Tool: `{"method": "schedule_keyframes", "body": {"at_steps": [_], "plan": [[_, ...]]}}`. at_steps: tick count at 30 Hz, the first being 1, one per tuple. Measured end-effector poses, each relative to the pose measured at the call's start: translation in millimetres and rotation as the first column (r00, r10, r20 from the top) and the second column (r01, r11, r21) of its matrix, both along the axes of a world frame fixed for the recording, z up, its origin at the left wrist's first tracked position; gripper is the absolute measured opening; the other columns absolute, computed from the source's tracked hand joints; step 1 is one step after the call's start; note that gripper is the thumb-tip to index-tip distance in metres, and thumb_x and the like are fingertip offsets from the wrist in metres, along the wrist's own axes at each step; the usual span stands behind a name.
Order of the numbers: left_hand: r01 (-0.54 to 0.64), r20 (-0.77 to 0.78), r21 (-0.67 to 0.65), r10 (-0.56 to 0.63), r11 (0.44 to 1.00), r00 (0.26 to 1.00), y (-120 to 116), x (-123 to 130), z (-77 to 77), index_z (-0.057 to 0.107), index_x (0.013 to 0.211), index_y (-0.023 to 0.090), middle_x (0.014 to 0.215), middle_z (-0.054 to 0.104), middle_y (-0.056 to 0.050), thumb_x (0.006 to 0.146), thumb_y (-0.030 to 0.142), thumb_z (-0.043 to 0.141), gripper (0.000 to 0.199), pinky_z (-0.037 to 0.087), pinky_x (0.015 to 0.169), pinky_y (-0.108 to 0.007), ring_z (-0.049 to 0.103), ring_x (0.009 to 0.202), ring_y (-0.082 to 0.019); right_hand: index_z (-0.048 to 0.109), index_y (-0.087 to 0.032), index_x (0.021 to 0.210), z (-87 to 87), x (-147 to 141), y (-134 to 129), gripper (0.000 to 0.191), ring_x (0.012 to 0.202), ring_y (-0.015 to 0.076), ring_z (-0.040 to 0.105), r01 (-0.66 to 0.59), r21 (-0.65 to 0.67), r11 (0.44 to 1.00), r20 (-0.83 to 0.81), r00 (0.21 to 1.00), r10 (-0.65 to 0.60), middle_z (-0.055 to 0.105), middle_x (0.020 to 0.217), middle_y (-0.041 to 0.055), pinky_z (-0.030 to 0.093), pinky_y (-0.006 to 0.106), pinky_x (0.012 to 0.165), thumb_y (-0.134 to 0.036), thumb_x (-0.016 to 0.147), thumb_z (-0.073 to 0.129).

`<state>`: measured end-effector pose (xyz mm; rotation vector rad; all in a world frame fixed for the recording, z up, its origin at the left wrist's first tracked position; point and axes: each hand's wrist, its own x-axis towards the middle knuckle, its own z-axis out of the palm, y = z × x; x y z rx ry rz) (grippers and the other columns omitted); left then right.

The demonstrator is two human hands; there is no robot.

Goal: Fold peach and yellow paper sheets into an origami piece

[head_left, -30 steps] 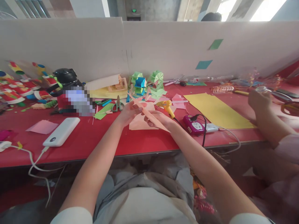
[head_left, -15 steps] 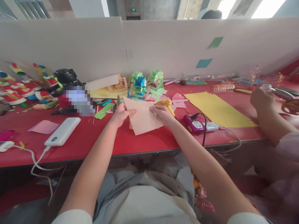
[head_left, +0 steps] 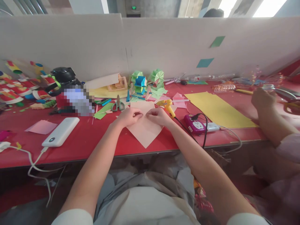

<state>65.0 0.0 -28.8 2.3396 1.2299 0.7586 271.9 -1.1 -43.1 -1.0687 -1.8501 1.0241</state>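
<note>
A pale peach sheet of paper (head_left: 145, 135) lies on the red table with one corner toward me. My left hand (head_left: 129, 117) is over its left side, fingers curled and thumb and forefinger pinched at the paper. Facing it, my right hand (head_left: 160, 117) pinches at the middle of the same sheet, its fingertips a small gap from the left ones. Whether a fold sits between the fingertips is hard to make out. Scissors (head_left: 118, 104) lie just beyond my left hand. A yellow glue gun (head_left: 167, 107) rests beyond my right hand.
Green and blue folded-paper shapes (head_left: 141, 84) stand at the back. To the right are a purple power strip (head_left: 195, 124) with cables and a yellow sheet (head_left: 219, 109). A white power bank (head_left: 61, 132) lies left. Another person's hand (head_left: 264, 99) is at far right.
The peach sheet has gone from being held tilted to lying with a corner toward me. Both hands have come together over its middle, and the scissors show more fully.
</note>
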Motion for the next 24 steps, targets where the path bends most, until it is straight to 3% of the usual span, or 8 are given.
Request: {"method": "schedule_keyframes", "body": {"at_steps": [6, 9, 12, 16, 20, 24], "plan": [[-0.151, -0.1, 0.096, 0.16, 0.984, 0.982, 2.7, -23.4, -1.1, 0.074, 0.079, 0.027, 0.087, 0.073, -0.006, 0.08, 0.024, 0.059, 0.015, 0.045, 0.072, -0.036, 0.064, 0.083, -0.027, 0.067, -0.016, 0.074, -5.4, 6.6, 2.6, 0.016, 0.043, 0.0103, 0.048, -0.023, -0.064, 0.998, 0.073, 0.997, 0.027, 0.059, 0.055, -0.0012, 0.037, 0.024, 0.044, -0.026, 0.073, 0.054], [-0.202, -0.086, 0.112, 0.212, 0.973, 0.973, 3.1, -35.7, -1.9, 0.072, 0.08, 0.026, 0.083, 0.072, -0.005, 0.081, 0.025, 0.057, 0.015, 0.043, 0.067, -0.034, 0.063, 0.076, -0.024, 0.064, -0.016, 0.066, -7.4, 10.0, 6.0, 0.01, 0.052, 0.0119, 0.054, 0.062, 0.003, 0.998, 0.025, 0.998, -0.062, 0.061, 0.058, 0.0006, 0.042, 0.024, 0.051, -0.021, 0.07, 0.056], [-0.191, -0.062, 0.111, 0.199, 0.975, 0.978, 3.5, -37.8, -4.5, 0.071, 0.083, 0.024, 0.082, 0.072, -0.004, 0.082, 0.027, 0.056, 0.016, 0.041, 0.064, -0.032, 0.061, 0.072, -0.021, 0.066, -0.015, 0.072, -7.1, 8.3, 7.4, 0.016, 0.063, 0.0137, 0.058, 0.101, 0.078, 0.992, -0.036, 0.994, -0.099, 0.066, 0.069, 0.0037, 0.045, 0.025, 0.059, -0.028, 0.076, 0.058], [-0.151, -0.06, 0.09, 0.157, 0.984, 0.986, 1.6, -28.0, -7.2, 0.072, 0.085, 0.024, 0.081, 0.071, -0.005, 0.083, 0.029, 0.055, 0.018, 0.042, 0.064, -0.032, 0.06, 0.071, -0.022, 0.071, -0.017, 0.085, -7.3, 2.7, 5.5, 0.025, 0.072, 0.0146, 0.058, 0.055, 0.163, 0.985, 0.021, 0.998, -0.059, 0.069, 0.084, 0.0057, 0.046, 0.026, 0.064, -0.039, 0.081, 0.061], [-0.152, -0.076, 0.087, 0.159, 0.985, 0.984, -2.1, -21.7, -6.6, 0.072, 0.085, 0.024, 0.079, 0.071, -0.005, 0.083, 0.029, 0.055, 0.017, 0.041, 0.062, -0.032, 0.061, 0.072, -0.023, 0.074, -0.018, 0.089, -10.7, 1.6, 5.8, 0.023, 0.072, 0.0142, 0.054, 0.115, 0.296, 0.948, 0.069, 0.988, -0.142, 0.064, 0.087, 0.0061, 0.046, 0.029, 0.069, -0.037, 0.078, 0.067], [-0.137, -0.084, 0.101, 0.145, 0.985, 0.986, -5.6, -17.6, -5.4, 0.071, 0.086, 0.024, 0.084, 0.072, -0.005, 0.083, 0.029, 0.055, 0.017, 0.041, 0.063, -0.031, 0.062, 0.074, -0.022, 0.073, -0.018, 0.082, -13.5, 1.1, 7.2, 0.016, 0.074, 0.015, 0.056, 0.033, 0.299, 0.954, 0.087, 0.994, -0.062, 0.063, 0.085, 0.0054, 0.045, 0.029, 0.07, -0.031, 0.079, 0.064]]}}
